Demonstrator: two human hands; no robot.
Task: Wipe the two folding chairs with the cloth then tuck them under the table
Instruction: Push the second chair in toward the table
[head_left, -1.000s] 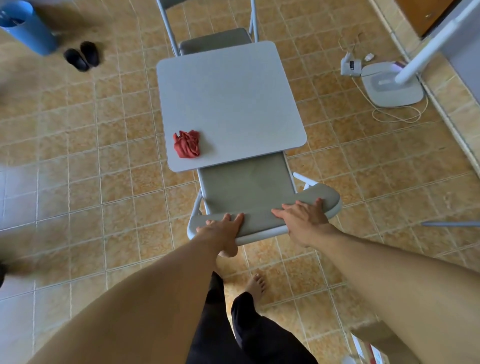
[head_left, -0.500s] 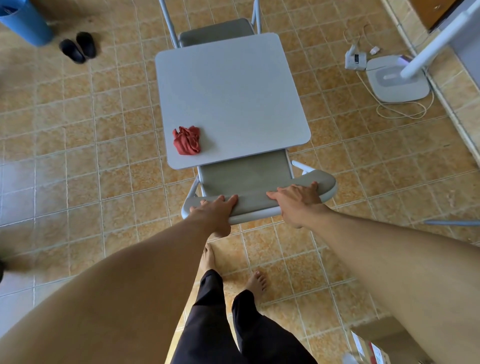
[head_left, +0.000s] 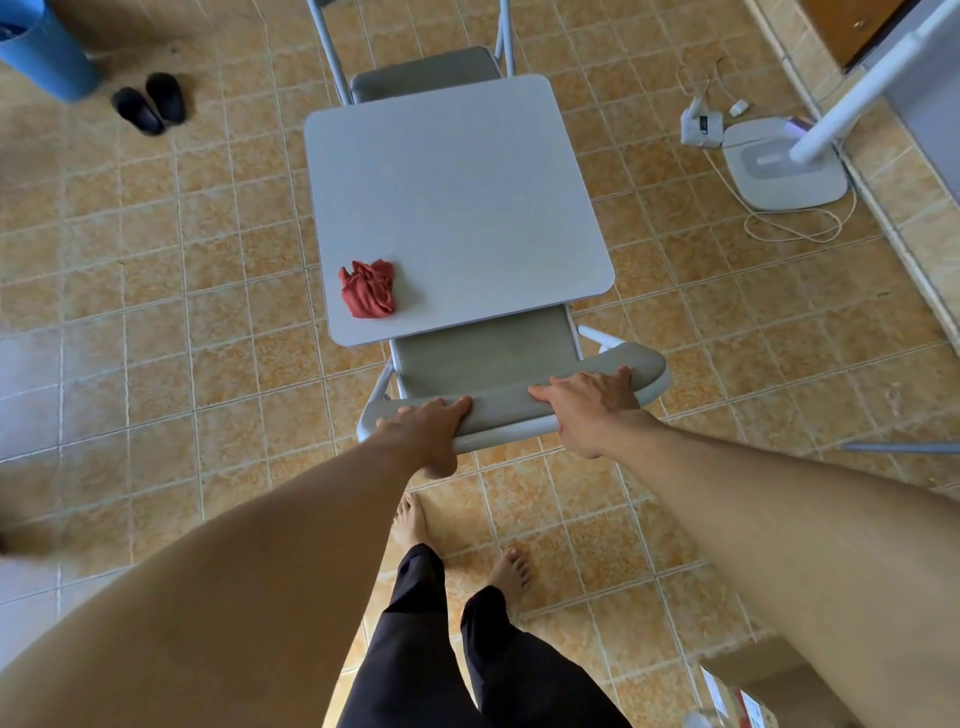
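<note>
1. currently both hands grip the near chair (head_left: 488, 358) backrest: left hand (head_left: 423, 423) curled over its left end, right hand (head_left: 589, 400) over the right half.
2. seat is partly under the table (head_left: 467, 171); far chair (head_left: 423, 73) sits tucked at the far edge.
3. cloth (head_left: 367, 288) lies bunched at the tabletop's near-left corner.
4. risk: uneven push skews the chair, a leg catches a table leg, table shifts.
5. risk: bare feet (head_left: 511, 569) are near the chair's rear legs.

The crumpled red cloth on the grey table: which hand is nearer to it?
Left. The left hand grips the near grey folding chair's backrest just below the crumpled red cloth; the right hand grips the same backrest farther right.
</note>
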